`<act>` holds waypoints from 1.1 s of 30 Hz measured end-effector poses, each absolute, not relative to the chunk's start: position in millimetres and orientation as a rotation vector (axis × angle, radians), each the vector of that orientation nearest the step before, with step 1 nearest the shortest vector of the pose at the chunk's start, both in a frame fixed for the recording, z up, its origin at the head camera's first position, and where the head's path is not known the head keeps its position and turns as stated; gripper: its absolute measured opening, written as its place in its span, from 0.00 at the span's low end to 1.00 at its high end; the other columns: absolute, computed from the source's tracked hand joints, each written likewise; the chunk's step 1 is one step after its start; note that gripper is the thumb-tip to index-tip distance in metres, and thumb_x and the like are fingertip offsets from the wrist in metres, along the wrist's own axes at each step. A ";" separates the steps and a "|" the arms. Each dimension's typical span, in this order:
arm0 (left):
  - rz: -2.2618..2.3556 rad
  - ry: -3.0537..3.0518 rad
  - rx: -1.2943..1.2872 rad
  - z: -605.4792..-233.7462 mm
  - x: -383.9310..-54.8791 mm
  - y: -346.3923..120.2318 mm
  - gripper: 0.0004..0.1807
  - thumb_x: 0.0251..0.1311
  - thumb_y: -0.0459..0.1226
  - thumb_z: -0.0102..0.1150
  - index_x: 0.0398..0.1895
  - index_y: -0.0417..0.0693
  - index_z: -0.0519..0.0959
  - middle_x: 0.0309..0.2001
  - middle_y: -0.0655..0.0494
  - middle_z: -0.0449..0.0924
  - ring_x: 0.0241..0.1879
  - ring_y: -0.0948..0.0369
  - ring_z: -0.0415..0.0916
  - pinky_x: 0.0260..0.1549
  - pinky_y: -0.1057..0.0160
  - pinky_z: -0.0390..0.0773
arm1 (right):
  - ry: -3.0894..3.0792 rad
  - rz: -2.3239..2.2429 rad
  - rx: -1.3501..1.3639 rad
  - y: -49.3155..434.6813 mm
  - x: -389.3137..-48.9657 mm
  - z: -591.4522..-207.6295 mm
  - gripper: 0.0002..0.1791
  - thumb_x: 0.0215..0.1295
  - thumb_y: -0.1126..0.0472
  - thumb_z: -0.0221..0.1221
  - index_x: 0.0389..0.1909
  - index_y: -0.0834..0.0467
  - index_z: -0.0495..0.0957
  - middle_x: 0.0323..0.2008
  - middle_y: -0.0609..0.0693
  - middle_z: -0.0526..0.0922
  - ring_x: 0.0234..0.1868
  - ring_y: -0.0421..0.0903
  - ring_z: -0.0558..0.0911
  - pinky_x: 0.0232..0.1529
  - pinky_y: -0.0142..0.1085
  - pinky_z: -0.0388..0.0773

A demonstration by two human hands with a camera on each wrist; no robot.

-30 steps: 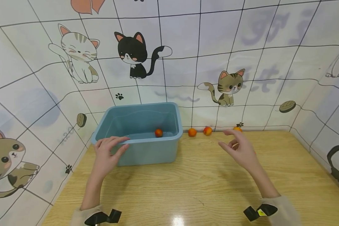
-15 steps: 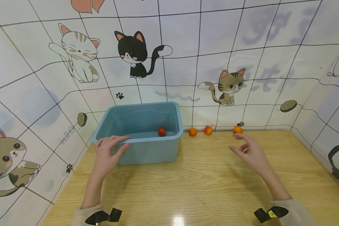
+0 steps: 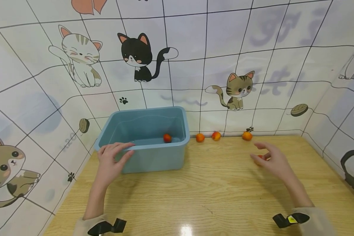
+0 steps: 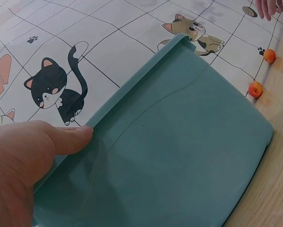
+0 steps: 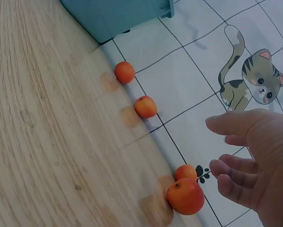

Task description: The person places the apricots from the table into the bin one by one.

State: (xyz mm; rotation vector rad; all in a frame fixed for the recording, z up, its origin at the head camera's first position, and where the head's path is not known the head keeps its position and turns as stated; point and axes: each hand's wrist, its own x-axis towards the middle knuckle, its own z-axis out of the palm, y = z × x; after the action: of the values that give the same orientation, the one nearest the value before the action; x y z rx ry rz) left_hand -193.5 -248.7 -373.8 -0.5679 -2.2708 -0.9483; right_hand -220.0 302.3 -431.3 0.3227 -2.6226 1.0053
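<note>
My left hand (image 3: 110, 164) holds the near rim of a blue plastic bin (image 3: 153, 160), fingers over the edge and thumb against the outer wall; the thumb shows at the rim in the left wrist view. One small red fruit (image 3: 167, 138) lies inside the bin. Over on the right, my right hand (image 3: 272, 160) hovers with thumb and fingers parted, holding nothing. Just beyond its thumb is a round orange-red fruit (image 5: 185, 196) on the table, partly hidden by the hand in the head view (image 3: 260, 159).
Three more orange-red fruits stand along the wall: one (image 3: 200, 137) near the bin, another (image 3: 216, 136) beside it, and a third (image 3: 247, 136) farther right. A wooden table (image 3: 180, 193) carries everything. Behind it rises a wall covering (image 3: 188, 75) with printed cats.
My right hand has moved right and slightly toward me, uncovering the rightmost fruit by the wall and coming over the nearer one. The left hand stays on the bin; the fruit inside shifted slightly.
</note>
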 end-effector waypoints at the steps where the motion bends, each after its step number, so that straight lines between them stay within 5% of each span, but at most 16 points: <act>1: -0.948 -2.271 -0.568 -373.8 -193.5 -248.6 0.15 0.59 0.29 0.69 0.50 0.47 0.87 0.45 0.53 0.85 0.49 0.51 0.75 0.56 0.43 0.48 | -2.630 1.002 0.315 304.5 -220.0 -432.9 0.29 0.67 0.55 0.67 0.63 0.67 0.73 0.55 0.68 0.77 0.34 0.52 0.80 0.27 0.33 0.76; 10: -0.949 -2.274 -0.562 -373.3 -192.9 -248.1 0.14 0.59 0.29 0.69 0.49 0.46 0.87 0.45 0.52 0.85 0.50 0.51 0.75 0.56 0.43 0.48 | -2.688 0.988 0.283 317.3 -224.1 -444.0 0.29 0.66 0.56 0.68 0.61 0.69 0.74 0.54 0.71 0.77 0.34 0.53 0.81 0.28 0.33 0.77; 19: -0.951 -2.281 -0.553 -373.9 -193.5 -248.1 0.15 0.60 0.29 0.69 0.50 0.48 0.87 0.45 0.53 0.85 0.50 0.52 0.75 0.57 0.43 0.48 | -2.776 0.964 0.235 323.9 -223.9 -450.1 0.32 0.67 0.55 0.68 0.63 0.71 0.72 0.55 0.74 0.76 0.40 0.62 0.83 0.36 0.44 0.79; 33: -0.950 -2.275 -0.557 -374.2 -193.7 -248.2 0.15 0.60 0.29 0.69 0.50 0.48 0.87 0.45 0.53 0.85 0.50 0.52 0.75 0.56 0.43 0.48 | -2.811 0.940 0.195 327.9 -227.7 -465.1 0.30 0.66 0.56 0.68 0.59 0.73 0.73 0.49 0.71 0.80 0.39 0.59 0.82 0.35 0.43 0.77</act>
State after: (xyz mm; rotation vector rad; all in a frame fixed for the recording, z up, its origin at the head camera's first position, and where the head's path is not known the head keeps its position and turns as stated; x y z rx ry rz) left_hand -193.7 -248.2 -374.2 -0.5575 -2.2752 -0.9495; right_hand -227.7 327.9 -465.1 0.1953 -2.8112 0.9402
